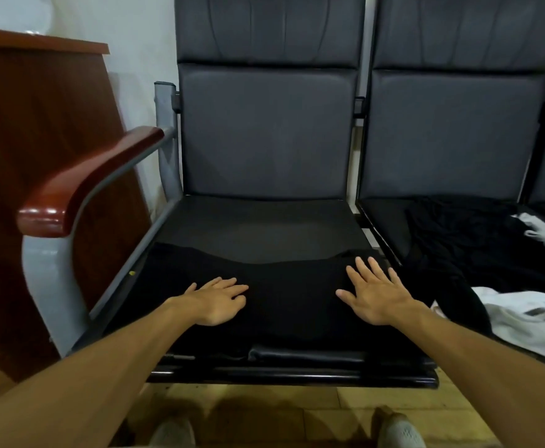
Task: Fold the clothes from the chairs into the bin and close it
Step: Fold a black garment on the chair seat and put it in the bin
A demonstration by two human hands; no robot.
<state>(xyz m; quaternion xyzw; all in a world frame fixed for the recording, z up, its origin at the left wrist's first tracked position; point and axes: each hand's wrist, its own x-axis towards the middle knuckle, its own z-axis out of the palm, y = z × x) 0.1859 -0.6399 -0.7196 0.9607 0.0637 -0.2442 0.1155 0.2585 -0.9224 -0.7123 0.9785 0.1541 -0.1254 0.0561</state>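
white garment cut off right

There was one view only. The head-worn wide-angle camera stood close before the left chair, facing forward and down onto its seat; the neighbouring chair filled the right edge, and the floor showed at the bottom, directly beneath the lens.
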